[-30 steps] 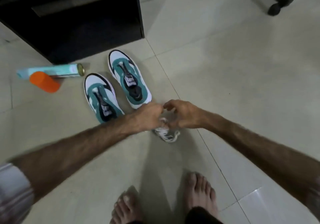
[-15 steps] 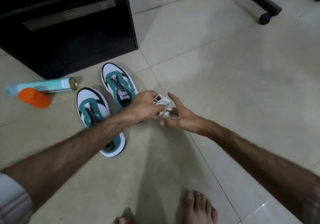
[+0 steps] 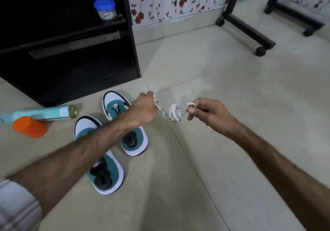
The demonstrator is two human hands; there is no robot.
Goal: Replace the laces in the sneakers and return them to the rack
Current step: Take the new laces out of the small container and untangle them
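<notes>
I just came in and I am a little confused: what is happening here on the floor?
A person is untangling a bundled white shoelace, held above the floor: the left hand grips one end, the right hand pinches a loop. Two green and white sneakers lie on the tiles without laces, beside a spray can and an orange cap.

Sneakers (image 3: 110,141) side by side before rack (image 3: 71,52), cans (image 3: 38,114) left, lace (image 3: 174,114) right.

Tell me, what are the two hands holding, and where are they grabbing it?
A tangled white flat shoelace. The left hand grips one end, the right hand pinches a loop at the other, and the knotted bundle hangs between them.
</notes>
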